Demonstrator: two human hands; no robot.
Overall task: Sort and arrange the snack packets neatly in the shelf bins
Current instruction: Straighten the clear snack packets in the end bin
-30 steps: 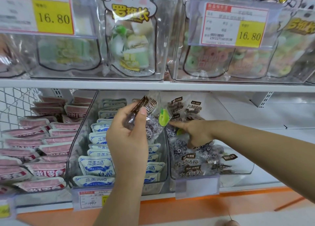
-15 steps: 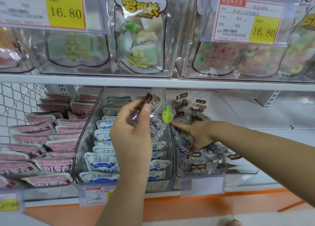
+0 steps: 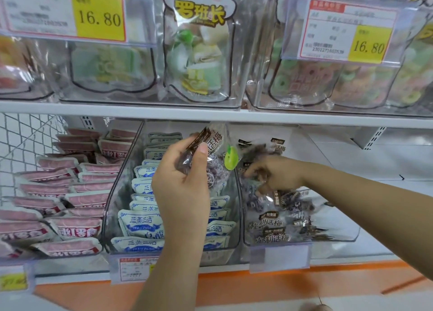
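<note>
While the head view takes in 2 shelf levels, the left hand (image 3: 180,193) is seen raised in front of the middle bin (image 3: 124,193). Its thumb and fingers are curled round a clear plum packet (image 3: 215,146), which is held upright above the blue-and-white packets (image 3: 140,224) stacked in that bin. The right hand (image 3: 278,172) is reached into the right bin (image 3: 346,235), fingers bent down among the loose plum packets (image 3: 271,226) heaped there. Whether any packet is gripped cannot be told through the blur. Pink packets (image 3: 77,231) are stacked in rows left of the middle bin, beside a wire mesh panel (image 3: 21,142). On the upper shelf, clear bins of candy bags (image 3: 199,60) are noted, with 2 price tags (image 3: 98,17) marked 16.80 on their fronts.
</note>
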